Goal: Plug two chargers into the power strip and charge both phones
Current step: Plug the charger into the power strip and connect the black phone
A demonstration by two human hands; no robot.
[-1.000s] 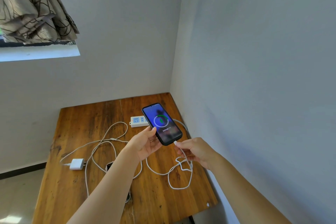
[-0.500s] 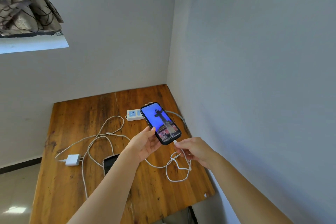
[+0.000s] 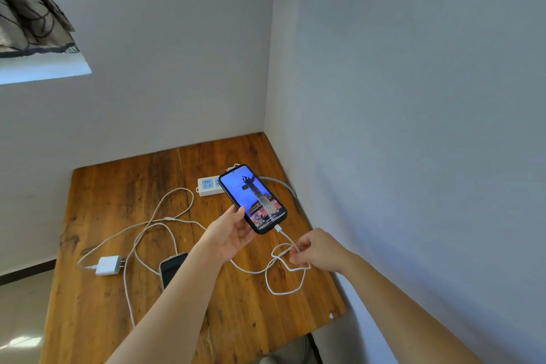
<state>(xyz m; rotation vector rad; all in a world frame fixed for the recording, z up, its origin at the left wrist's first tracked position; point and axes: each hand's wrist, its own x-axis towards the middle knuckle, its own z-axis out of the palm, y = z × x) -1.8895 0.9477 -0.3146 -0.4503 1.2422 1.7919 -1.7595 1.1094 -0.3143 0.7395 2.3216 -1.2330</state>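
Note:
My left hand (image 3: 230,236) holds a black phone (image 3: 252,198) above the table, its screen lit with a blue picture. A white cable (image 3: 284,270) is plugged into the phone's lower end and hangs in loops to the table. My right hand (image 3: 317,250) pinches that cable a short way below the plug. The white power strip (image 3: 208,185) lies behind the phone, partly hidden by it. A second phone (image 3: 171,269) lies dark on the table, partly under my left forearm. A white charger (image 3: 108,265) lies unplugged at the left, its own cable (image 3: 165,216) looping across the wood.
The wooden table (image 3: 97,310) stands in a corner, with walls at the back and on the right. Its front right corner (image 3: 339,313) is close to my right arm. A curtain (image 3: 26,9) hangs at the upper left.
The phone's screen went from a charging ring to a blue picture. My right hand has slid from the plug down the cable, away from the phone.

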